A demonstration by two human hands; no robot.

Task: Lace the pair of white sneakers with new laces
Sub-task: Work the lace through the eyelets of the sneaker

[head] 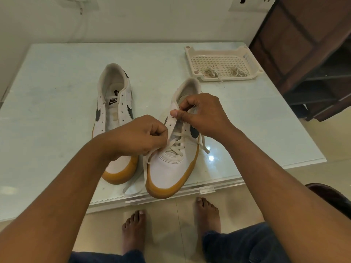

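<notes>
Bare feet below table edge; lacing under way.
Left hand pinches lace; right hand pinches eyelet flap. Near sneaker half-laced; far sneaker unlaced.

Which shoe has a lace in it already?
The right sneaker, under both hands, has a lace crisscrossed through its lower holes. The left sneaker has bare eyelets.
</notes>
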